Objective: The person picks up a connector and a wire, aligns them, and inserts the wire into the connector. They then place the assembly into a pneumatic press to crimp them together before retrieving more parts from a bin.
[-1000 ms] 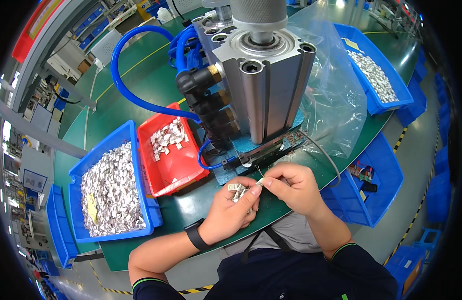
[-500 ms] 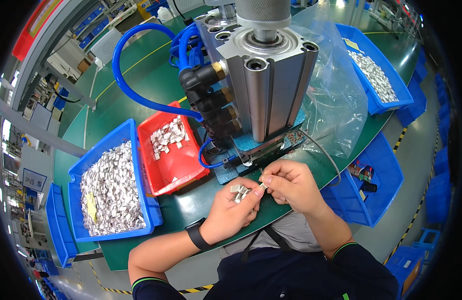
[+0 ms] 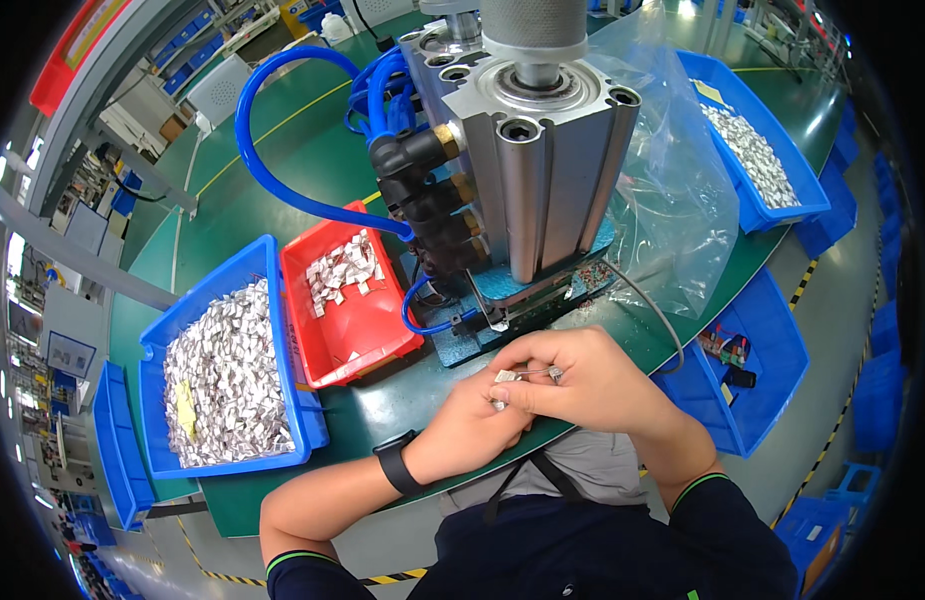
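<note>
My left hand, with a dark band on its wrist, is closed around a few small white rectangular parts; most of them are hidden behind the fingers. My right hand reaches across against it, thumb and fingers pinched. Between those fingers shows a small silvery piece with thin wire leads, whose exact kind I cannot make out. Both hands are at the table's front edge, just before the pneumatic press and its blue base plate.
Left of the press stand a red bin with some white parts and a blue bin heaped with them. Blue hoses loop from the press. A clear plastic bag and another blue bin lie right; a lower blue bin sits beside the table.
My right hand has moved over my left hand, away from the press, and turned its back upward. The left hand has rotated, covering more of the white parts.
</note>
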{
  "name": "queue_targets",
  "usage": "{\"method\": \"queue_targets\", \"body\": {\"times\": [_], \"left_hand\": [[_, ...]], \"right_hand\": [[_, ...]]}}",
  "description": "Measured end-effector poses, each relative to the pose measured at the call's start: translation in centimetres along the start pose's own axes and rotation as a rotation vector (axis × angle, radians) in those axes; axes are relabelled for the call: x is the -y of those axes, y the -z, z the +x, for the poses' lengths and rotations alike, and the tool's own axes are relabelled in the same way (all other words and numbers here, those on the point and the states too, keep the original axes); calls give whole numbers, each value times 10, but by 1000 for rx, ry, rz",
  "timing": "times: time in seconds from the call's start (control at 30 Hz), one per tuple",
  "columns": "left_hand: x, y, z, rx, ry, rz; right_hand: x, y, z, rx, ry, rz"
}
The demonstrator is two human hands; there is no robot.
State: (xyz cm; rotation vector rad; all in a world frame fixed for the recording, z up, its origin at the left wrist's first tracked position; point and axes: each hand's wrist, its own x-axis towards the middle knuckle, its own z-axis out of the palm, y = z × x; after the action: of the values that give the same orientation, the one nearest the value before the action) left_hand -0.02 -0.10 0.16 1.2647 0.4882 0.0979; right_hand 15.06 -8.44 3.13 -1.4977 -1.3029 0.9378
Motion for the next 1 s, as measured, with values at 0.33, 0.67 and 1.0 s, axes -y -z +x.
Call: {"method": "queue_targets", "body": {"times": [0.33, 0.67, 1.0], "left_hand": [[5, 3, -2, -29, 44, -196], [5, 6, -2, -83, 23, -348], [3, 4, -1, -80, 16, -323]], "right_hand": [[-29, 4, -17, -177, -126, 398], [-33, -1, -22, -71, -209, 558], [-37, 8, -8, -279, -225, 820]]}}
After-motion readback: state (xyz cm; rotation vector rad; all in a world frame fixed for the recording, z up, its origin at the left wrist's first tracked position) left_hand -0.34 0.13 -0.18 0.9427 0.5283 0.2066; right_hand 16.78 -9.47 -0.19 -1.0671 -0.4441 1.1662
